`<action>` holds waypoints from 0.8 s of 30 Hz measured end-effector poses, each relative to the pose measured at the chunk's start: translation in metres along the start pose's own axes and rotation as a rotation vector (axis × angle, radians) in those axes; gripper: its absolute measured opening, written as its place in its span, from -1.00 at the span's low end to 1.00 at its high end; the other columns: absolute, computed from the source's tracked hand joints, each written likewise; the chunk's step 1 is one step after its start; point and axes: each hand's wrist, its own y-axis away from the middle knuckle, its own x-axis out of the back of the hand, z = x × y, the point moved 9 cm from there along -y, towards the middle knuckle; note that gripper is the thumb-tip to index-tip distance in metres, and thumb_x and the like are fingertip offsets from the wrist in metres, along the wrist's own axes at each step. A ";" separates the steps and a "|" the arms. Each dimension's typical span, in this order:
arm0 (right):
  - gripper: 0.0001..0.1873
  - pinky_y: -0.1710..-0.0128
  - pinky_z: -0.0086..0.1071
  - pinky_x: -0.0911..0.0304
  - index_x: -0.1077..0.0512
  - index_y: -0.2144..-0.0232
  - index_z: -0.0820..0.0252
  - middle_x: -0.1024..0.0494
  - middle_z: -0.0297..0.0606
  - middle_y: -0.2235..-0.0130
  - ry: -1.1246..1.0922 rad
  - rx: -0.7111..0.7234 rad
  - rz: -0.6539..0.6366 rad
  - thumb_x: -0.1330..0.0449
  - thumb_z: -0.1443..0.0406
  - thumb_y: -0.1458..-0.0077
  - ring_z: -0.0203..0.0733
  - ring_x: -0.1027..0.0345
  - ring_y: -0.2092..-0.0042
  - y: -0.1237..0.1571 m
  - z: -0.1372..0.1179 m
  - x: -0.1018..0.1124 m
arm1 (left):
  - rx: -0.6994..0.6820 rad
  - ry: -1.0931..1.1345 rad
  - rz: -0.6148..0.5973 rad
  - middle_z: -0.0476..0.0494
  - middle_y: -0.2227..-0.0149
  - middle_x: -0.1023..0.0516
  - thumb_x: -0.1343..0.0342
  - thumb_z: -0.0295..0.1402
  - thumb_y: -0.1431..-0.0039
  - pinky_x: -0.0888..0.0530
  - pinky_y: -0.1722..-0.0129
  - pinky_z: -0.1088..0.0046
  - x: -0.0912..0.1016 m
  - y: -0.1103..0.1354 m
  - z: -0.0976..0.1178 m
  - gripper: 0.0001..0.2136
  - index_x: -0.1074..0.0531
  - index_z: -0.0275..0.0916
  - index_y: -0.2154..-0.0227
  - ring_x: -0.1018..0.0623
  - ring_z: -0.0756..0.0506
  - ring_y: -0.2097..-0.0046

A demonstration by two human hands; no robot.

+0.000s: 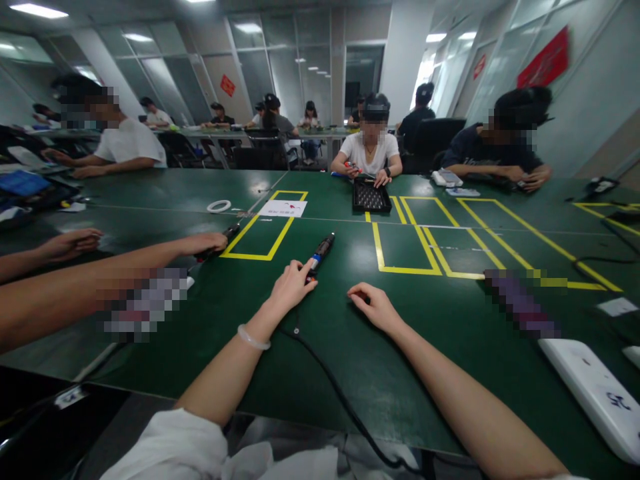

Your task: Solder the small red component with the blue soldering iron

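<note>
My left hand (291, 288), with a pale bangle (253, 338) on the wrist, is closed around the rear end of an electric screwdriver (324, 249). The tool is black with a blue band, and its tip points away to the upper right. My right hand (376, 305) rests on the green table (345, 373) with loosely bent fingers. Nothing shows in it, and thumb and forefinger are slightly apart. A black cable (335, 387) runs from near my left hand over the table's near edge.
At left, another person's hand (213, 243) holds a dark tool. Across the table a person (370, 143) works at a black tray (371, 200). Yellow tape (407, 271) marks rectangles. A white power bank (590, 393) lies at right; a tape roll (219, 207) lies at far left.
</note>
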 end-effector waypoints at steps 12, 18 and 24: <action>-0.85 0.29 -0.39 -0.24 -0.46 0.28 0.19 -0.51 -0.28 0.34 0.025 0.009 -0.034 -0.09 0.31 -0.18 -0.24 -0.37 0.32 0.000 0.003 -0.004 | 0.554 -0.124 0.012 -0.40 -0.19 -0.18 0.02 -0.15 -0.20 -0.34 -0.01 0.02 0.025 0.008 -0.213 -0.42 -0.08 -0.08 -0.28 -0.35 -0.41 -0.09; -0.86 0.31 -0.41 -0.22 -0.46 0.29 0.20 -0.50 -0.29 0.36 0.028 0.011 -0.044 -0.10 0.32 -0.18 -0.25 -0.37 0.33 -0.001 0.004 -0.005 | 0.635 -0.170 0.090 -0.45 -0.16 -0.26 0.04 -0.19 -0.24 -0.28 -0.06 0.00 0.036 0.021 -0.229 -0.47 -0.13 -0.19 -0.25 -0.35 -0.43 -0.11; -0.86 0.30 -0.40 -0.23 -0.47 0.30 0.19 -0.51 -0.29 0.35 0.020 0.000 -0.048 -0.10 0.32 -0.18 -0.24 -0.38 0.33 -0.001 0.002 -0.004 | 0.628 -0.223 0.131 -0.47 0.00 -0.45 -0.04 -0.28 -0.17 -0.37 0.04 0.11 0.042 0.018 -0.219 -0.55 -0.33 -0.30 -0.12 -0.46 -0.39 0.00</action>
